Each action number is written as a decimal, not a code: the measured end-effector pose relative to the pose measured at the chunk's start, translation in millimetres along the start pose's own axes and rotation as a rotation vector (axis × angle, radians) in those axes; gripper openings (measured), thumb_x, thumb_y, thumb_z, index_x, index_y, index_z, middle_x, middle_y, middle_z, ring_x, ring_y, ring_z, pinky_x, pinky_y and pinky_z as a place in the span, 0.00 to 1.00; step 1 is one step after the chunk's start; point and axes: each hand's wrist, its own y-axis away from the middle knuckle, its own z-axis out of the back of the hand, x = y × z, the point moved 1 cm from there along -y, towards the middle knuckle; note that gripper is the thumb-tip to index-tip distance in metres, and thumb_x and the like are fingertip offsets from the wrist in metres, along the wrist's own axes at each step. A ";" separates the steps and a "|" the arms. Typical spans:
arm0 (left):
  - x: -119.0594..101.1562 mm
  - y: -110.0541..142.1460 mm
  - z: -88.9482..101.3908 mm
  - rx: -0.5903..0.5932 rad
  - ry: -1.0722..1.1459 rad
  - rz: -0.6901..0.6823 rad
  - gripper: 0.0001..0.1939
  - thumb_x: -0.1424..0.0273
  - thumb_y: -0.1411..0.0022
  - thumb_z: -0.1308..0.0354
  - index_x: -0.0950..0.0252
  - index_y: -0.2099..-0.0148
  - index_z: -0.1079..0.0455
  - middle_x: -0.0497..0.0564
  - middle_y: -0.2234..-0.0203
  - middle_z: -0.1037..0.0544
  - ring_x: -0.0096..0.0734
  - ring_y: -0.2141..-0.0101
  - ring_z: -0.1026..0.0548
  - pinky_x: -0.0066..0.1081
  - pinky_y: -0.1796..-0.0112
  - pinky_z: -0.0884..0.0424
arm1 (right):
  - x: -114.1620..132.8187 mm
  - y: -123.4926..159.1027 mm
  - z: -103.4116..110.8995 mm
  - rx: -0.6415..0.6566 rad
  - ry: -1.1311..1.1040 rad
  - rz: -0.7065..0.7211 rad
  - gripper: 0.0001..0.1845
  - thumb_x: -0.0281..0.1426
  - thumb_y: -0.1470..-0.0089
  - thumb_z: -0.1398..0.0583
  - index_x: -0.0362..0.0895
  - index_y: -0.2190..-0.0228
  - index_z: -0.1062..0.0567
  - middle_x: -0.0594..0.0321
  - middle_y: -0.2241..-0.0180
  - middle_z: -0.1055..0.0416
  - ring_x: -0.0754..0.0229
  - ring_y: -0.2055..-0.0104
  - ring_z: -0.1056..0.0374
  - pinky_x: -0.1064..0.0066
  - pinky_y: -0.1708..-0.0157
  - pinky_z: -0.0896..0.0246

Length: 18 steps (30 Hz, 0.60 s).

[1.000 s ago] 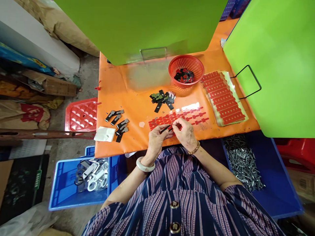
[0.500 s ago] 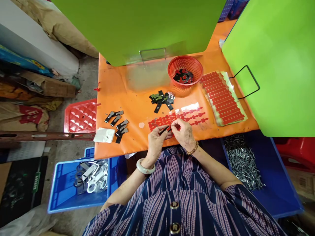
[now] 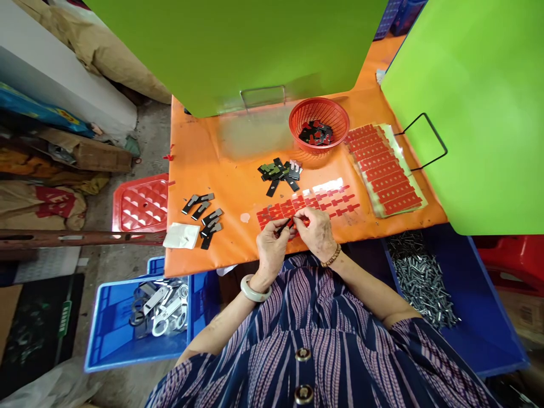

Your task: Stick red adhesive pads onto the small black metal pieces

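Observation:
My left hand (image 3: 272,243) grips a small black flat piece (image 3: 284,226) between thumb and fingers, near the table's front edge. Close against it, my right hand (image 3: 315,232) is pinched at the piece's right end; a bit of red shows by its fingers, though what they hold is mostly hidden. Just beyond both hands lies a clear sheet with rows of red die-cut stickers (image 3: 335,202). Further back sits a pile of black pieces (image 3: 280,174), some with greenish or pinkish faces. A red basket (image 3: 318,107) contains black pieces with red stickers on them.
Several black pieces with grey tabs (image 3: 208,222) lie at the left beside a white packet (image 3: 181,236). Stacked red sticker sheets (image 3: 385,170) rest at the right. Green boards (image 3: 255,51) stand behind. Blue bins (image 3: 136,354) flank me, one with silver metal parts (image 3: 423,289).
My hands stay together at the same spot, with only small finger movements around the black piece. The whole view shifts slightly.

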 end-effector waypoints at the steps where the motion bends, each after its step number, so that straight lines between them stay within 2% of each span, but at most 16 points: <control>1: -0.4 0.2 -0.3 -0.007 -0.006 -0.001 0.11 0.70 0.47 0.37 0.67 0.60 0.27 0.49 0.73 0.19 0.34 0.71 0.19 0.36 0.62 0.22 | 0.1 0.4 -0.6 -0.001 0.020 -0.003 0.06 0.27 0.45 0.41 0.45 0.74 0.28 0.61 0.72 0.24 0.58 0.68 0.31 0.64 0.59 0.43; 8: 4.7 -5.0 4.2 0.004 0.011 0.025 0.12 0.69 0.48 0.36 0.68 0.60 0.28 0.50 0.72 0.19 0.35 0.69 0.18 0.36 0.62 0.21 | -2.3 3.5 -2.4 0.008 0.128 0.022 0.03 0.30 0.43 0.40 0.45 0.69 0.27 0.58 0.65 0.25 0.54 0.60 0.31 0.62 0.57 0.44; 11: 6.1 -9.1 7.5 0.034 0.075 0.119 0.13 0.70 0.50 0.35 0.70 0.61 0.28 0.52 0.72 0.19 0.35 0.71 0.18 0.34 0.65 0.22 | -7.9 3.3 -3.7 0.041 0.124 0.023 0.03 0.31 0.43 0.40 0.45 0.69 0.27 0.58 0.66 0.26 0.55 0.62 0.31 0.64 0.58 0.42; 14: 3.6 -10.2 10.4 0.045 0.145 0.203 0.14 0.72 0.51 0.35 0.70 0.61 0.29 0.53 0.74 0.19 0.35 0.72 0.18 0.31 0.66 0.22 | -17.8 0.4 -2.6 0.035 0.104 -0.002 0.07 0.33 0.45 0.39 0.44 0.65 0.27 0.56 0.64 0.26 0.56 0.64 0.32 0.65 0.60 0.39; 16: 0.6 -9.0 12.0 0.058 0.173 0.233 0.13 0.73 0.51 0.35 0.70 0.61 0.29 0.52 0.75 0.19 0.34 0.72 0.18 0.30 0.67 0.22 | -24.3 -2.5 0.9 0.009 0.055 -0.017 0.11 0.35 0.45 0.39 0.43 0.62 0.27 0.55 0.63 0.26 0.56 0.64 0.31 0.65 0.62 0.37; 18: -2.5 -7.1 13.0 0.072 0.194 0.255 0.12 0.74 0.50 0.36 0.70 0.61 0.29 0.52 0.75 0.19 0.34 0.72 0.18 0.30 0.67 0.22 | -27.9 -4.6 5.9 0.013 -0.037 -0.023 0.09 0.36 0.44 0.42 0.43 0.64 0.27 0.56 0.66 0.26 0.57 0.66 0.31 0.66 0.63 0.36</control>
